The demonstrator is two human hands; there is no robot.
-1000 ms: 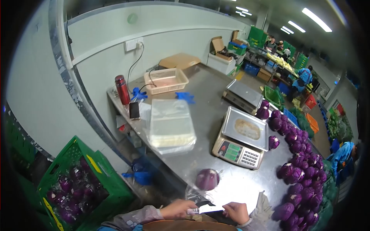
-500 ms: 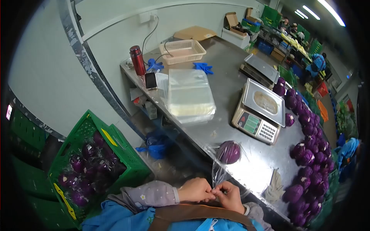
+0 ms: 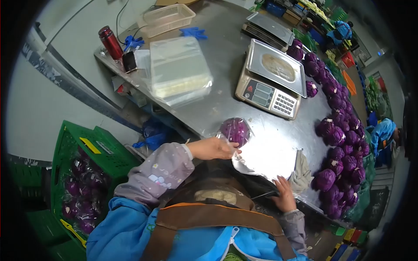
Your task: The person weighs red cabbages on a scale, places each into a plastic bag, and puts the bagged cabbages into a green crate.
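Observation:
A purple cabbage [image 3: 236, 132] in a clear plastic bag lies on the metal table near its front edge. My left hand [image 3: 215, 148] is at the near side of it, its fingers closed on the loose film of the bag. Part of the grip is hidden behind the fingers. My right hand [image 3: 284, 194] is apart from the cabbage, at the table edge beside a crumpled grey cloth [image 3: 301, 172]. Its fingers are stretched and a little apart, and I see nothing held in them.
A digital scale [image 3: 273, 80] stands behind the cabbage, with a stack of clear bags [image 3: 180, 65] to its left. Several loose purple cabbages [image 3: 335, 134] line the right side. A green crate [image 3: 117, 152] of bagged cabbages stands at lower left.
Both hands were together pinching the bag's twisted neck. Now the left has moved up against the bagged cabbage, and the right has let go and moved right. The view has shifted.

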